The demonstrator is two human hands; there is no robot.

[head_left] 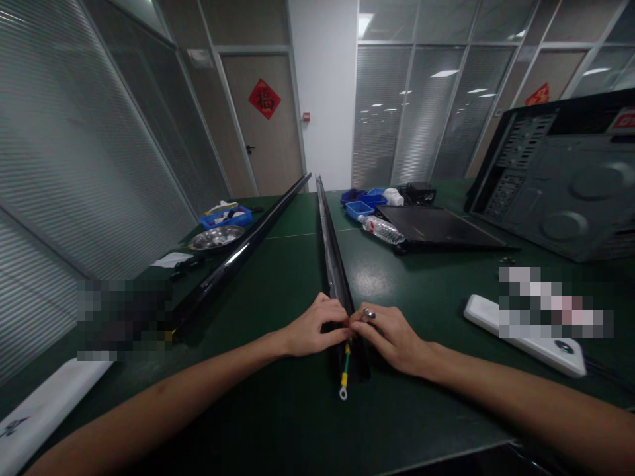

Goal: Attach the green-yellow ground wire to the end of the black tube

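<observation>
1. A long, narrow black bar with a glossy greyish face [327,248] was laid lengthwise on the dark green worktop [285,291], with its near end placed between the person's forearms
2. The left hand [320,327] was placed over the bar's near part from the left, with thumb and forefinger curled toward the middle
3. The right hand [391,337], on which a silver-coloured ring [368,314] was worn, was placed opposite, and the fingertips of both hands were held together over the bar; whether anything was clamped between them could not be told, since the spot was hidden by the fingers
4. A short green-and-yellow wire with a round metal ring terminal [345,370] was seen just below the fingertips, its loose end pointed toward the person
5. A second long, glossy black bar [238,254] was set slantwise to the left, well apart from the hands
6. Beyond it, a shiny round metal bowl [218,238] was placed near a blue plastic basket [243,219]
7. To the right, a clear plastic bottle [381,229] was laid beside a flat black panel [444,225], near small blue plastic trays [360,210]
</observation>
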